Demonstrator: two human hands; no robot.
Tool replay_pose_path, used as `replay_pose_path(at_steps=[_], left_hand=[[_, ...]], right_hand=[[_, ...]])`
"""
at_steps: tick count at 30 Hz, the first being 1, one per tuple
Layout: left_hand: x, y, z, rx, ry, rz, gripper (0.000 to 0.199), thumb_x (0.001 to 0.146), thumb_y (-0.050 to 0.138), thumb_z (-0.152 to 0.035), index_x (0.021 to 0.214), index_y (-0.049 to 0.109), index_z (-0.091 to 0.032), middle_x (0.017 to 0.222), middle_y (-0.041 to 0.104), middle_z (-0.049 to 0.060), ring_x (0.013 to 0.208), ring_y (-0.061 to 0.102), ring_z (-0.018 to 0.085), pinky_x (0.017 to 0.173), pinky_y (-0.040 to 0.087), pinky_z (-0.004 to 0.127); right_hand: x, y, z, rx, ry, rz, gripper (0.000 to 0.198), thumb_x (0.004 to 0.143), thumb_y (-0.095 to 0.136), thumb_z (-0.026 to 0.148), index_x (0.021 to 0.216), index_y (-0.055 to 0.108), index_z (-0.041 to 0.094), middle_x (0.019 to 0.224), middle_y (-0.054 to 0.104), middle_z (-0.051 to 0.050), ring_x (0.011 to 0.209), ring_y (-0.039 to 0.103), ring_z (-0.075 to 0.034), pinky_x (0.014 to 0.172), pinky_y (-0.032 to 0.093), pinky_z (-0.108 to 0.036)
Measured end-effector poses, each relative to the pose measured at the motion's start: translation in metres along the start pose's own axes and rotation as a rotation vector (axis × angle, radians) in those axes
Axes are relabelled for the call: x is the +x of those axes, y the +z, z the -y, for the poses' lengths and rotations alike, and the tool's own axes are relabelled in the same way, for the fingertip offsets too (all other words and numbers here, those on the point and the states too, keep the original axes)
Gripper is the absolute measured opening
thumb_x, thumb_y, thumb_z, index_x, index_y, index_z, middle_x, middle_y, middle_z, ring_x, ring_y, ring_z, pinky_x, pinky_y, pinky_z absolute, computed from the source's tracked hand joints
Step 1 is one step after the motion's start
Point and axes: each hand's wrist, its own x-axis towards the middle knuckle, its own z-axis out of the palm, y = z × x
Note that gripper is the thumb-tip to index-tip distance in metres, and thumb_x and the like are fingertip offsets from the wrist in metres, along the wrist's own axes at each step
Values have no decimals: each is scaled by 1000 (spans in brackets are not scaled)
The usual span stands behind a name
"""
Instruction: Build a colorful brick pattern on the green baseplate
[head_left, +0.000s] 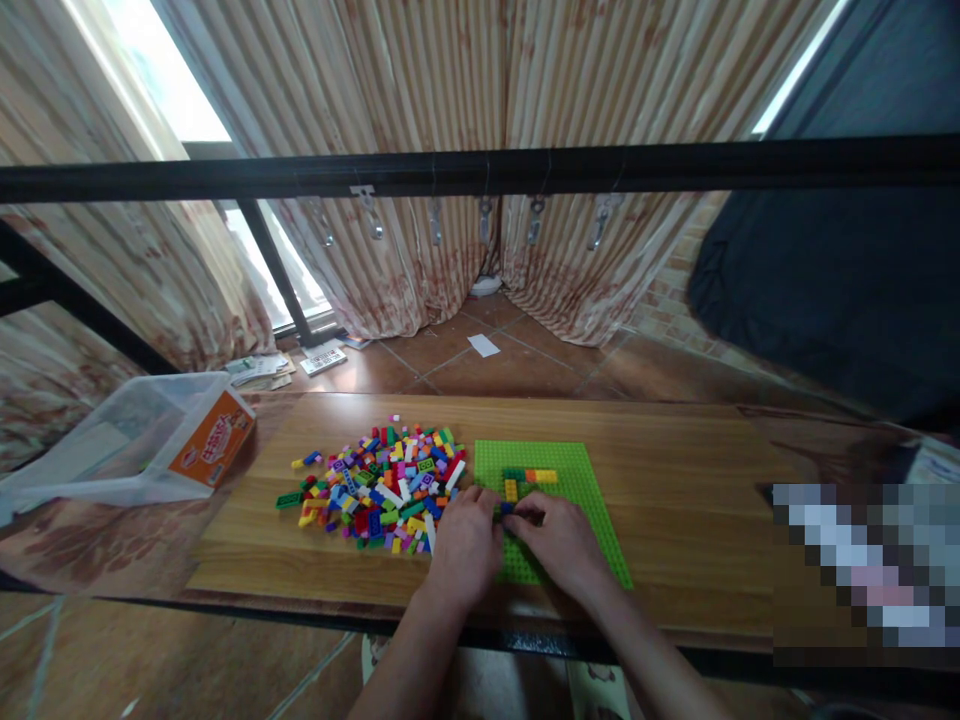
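A bright green baseplate (592,520) lies on the wooden board, and both hands are over its left half. My left hand (466,540) is closed, its fingertips at a small dark blue brick (505,508). From the other side, my right hand (561,535) pinches at the same brick with thumb and forefinger; the fingers partly cover it. Just beyond the fingertips a yellow brick (511,490) sits on the plate. Farther back runs a row with a green brick (514,474), an orange brick (530,476) and a yellow brick (547,476).
A spread pile of loose multicoloured bricks (386,490) lies left of the plate. At the far left, a clear plastic box (161,435) with an orange label stands on the cloth. A black rail (480,172) with hanging clips crosses beyond the board (690,500).
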Motion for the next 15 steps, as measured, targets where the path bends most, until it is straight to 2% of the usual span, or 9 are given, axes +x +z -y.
replay_pose_path(at_steps=[6,15], left_hand=[[-1,-2,2,31,-23,-7,22,79,51,-14,98,61,-18,95,62,8,92,57,22,80,42,33],[-1,1,2,-48,-50,-15,28,72,50,-7,95,61,-18,90,65,6,87,59,21,77,43,31]], right_hand=[[-4,4,4,-132,41,-10,20,75,65,40,84,72,23,76,72,-2,74,64,-22,61,36,-29],[-3,7,2,-66,-68,26,19,80,57,28,86,73,22,89,72,-5,86,65,-21,76,41,-30]])
